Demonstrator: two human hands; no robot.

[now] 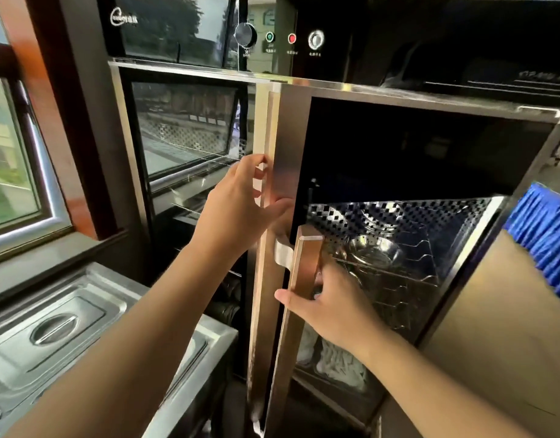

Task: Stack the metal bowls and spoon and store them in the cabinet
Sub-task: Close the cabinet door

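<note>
A steel lidded pan (pixel 55 327) sits on the counter at lower left. A window (pixel 10 159) stands beside it. Blue bristles (pixel 544 229) show at right edge.

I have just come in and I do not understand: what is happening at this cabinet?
A person stands at a glass-fronted cabinet. The right hand holds the long handle of the right door, and the left hand rests on the door edge. Through the glass, a metal bowl sits on a wire rack inside.
</note>
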